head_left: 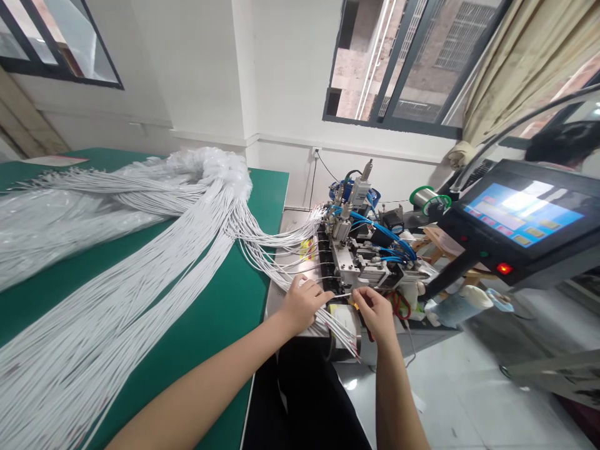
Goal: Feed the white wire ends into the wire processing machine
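The left grip point(305, 307) and the right grip point(375, 314) are close together, with a short stretch of a single white cable point(344, 295) between them. The left grip pinches this cable between thumb and finger, and the right grip pinches it near its other visible end; the very tip is hidden by the right fingers or too small to make out.

Under the left grip passes a bundle of white cables point(335, 328), its ends, some reddish, fanning out below and between the two hands. The left palm hides whether it also holds this bundle. Just beneath the bundle is a round metallic part point(344, 345) with a pale label, partly covered by the cables.

Directly beyond both grips stands a machine point(345, 265) with metal blocks and blue tubes; more white cables reach its near left edge, where their tips crowd together and cannot be told apart. To the left of the left grip, a large mass of white cables point(187, 250) spreads over the green bench point(269, 187), partly wrapped in clear plastic and cut off at the picture's edge. Right of the right grip are red handles point(402, 306), partly hidden, and farther right a lit screen point(525, 212), its text blurred by glare.
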The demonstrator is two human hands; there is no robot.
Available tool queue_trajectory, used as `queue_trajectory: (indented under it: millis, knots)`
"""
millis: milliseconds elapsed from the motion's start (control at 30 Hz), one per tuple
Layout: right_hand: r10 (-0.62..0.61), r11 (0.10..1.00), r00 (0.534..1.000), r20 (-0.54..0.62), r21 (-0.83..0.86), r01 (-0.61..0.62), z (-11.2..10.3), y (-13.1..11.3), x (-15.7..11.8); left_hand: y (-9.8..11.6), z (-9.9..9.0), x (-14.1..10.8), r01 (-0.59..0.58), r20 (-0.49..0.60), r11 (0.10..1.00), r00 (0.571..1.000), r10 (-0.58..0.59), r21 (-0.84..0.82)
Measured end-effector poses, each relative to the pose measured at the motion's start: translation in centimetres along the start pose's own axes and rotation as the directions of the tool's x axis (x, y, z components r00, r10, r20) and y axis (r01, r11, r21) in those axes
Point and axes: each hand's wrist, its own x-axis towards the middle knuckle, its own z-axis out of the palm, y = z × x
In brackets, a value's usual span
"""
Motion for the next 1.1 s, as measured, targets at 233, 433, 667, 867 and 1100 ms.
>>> queue_trajectory:
  millis: [233, 433, 667, 867, 1100]
  knots:
    - [-0.002, 1.000, 0.999, 0.033, -0.023, 0.002, 0.4, 1.2, 0.2, -0.1, 0.6, 0.1, 0.023, -0.060, 1.000, 0.998, -0.024, -0.009]
    - [0.052, 0.990, 0.993, 0.109, 0.122, -0.065, 1.2, 2.1, 0.5, 0.0, 0.9, 0.0, 0.077, -0.017, 0.997, 0.997, -0.077, -0.022]
    - [0.158, 0.921, 0.975, 0.156, 0.333, -0.203, 1.9, 2.6, 1.0, 0.1, 0.7, 0.2, 0.117, 0.046, 0.993, 0.992, -0.116, -0.028]
    - [0.247, 0.851, 0.954, 0.168, 0.433, -0.297, 2.8, 2.9, 0.9, 0.0, 0.7, 0.2, 0.114, 0.061, 0.992, 0.992, -0.111, -0.049]
    - [0.290, 0.783, 0.942, 0.170, 0.524, -0.335, 3.0, 2.5, 0.9, 0.0, 1.1, 0.1, 0.106, 0.040, 0.993, 0.994, -0.104, -0.053]
